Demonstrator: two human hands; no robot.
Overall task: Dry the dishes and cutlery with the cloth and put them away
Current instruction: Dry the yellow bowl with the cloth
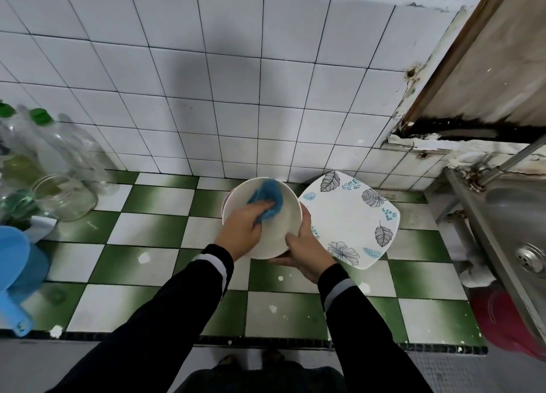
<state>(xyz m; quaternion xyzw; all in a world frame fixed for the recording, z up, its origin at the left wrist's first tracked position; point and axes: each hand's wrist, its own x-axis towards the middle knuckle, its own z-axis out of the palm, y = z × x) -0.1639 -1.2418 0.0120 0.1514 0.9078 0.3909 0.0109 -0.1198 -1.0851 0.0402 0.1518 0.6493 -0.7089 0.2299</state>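
Note:
A white bowl (274,233) is held tilted above the green-and-white checked counter (153,230). My right hand (304,252) grips its near rim and underside. My left hand (242,230) reaches into the bowl and holds a blue cloth (267,196) against the inner wall. A square white plate with a leaf pattern (348,218) lies on the counter just right of the bowl, partly behind my right hand. Something pinkish shows at the bowl's left edge; what it is cannot be told.
Clear bottles with green caps (38,144) and a glass jar (65,197) stand at the far left, with a blue plastic scoop (17,274) below them. A steel sink (514,233) is at the right, a red basin (514,321) under it. White tiled wall behind.

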